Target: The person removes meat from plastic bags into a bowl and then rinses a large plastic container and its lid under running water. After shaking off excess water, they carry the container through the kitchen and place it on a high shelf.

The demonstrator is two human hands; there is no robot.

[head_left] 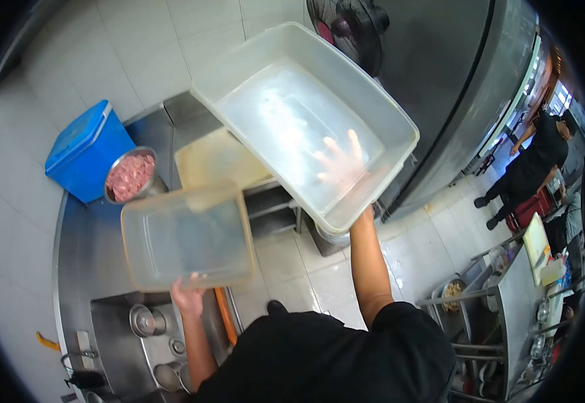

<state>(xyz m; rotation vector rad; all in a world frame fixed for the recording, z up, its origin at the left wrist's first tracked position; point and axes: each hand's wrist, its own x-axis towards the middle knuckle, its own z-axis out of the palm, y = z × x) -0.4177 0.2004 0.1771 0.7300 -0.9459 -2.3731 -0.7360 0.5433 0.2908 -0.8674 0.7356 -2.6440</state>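
Observation:
My right hand (341, 165) is spread flat under a large translucent plastic bin (286, 80) and holds it up, tilted; the fingers show through its bottom. The bin looks empty. My left hand (188, 295) grips the near edge of a smaller clear plastic container (185, 235), held up over the steel counter; it also looks empty. The two containers sit close together, the small one below and left of the big one.
A metal bowl of minced meat (131, 176) stands beside a blue cooler box (87, 151) on the steel counter (81, 242). A sink (121, 339) lies below. A fan (349, 20), a steel fridge (454, 87), a person in black (534, 168) and a dish rack (507, 302) are at right.

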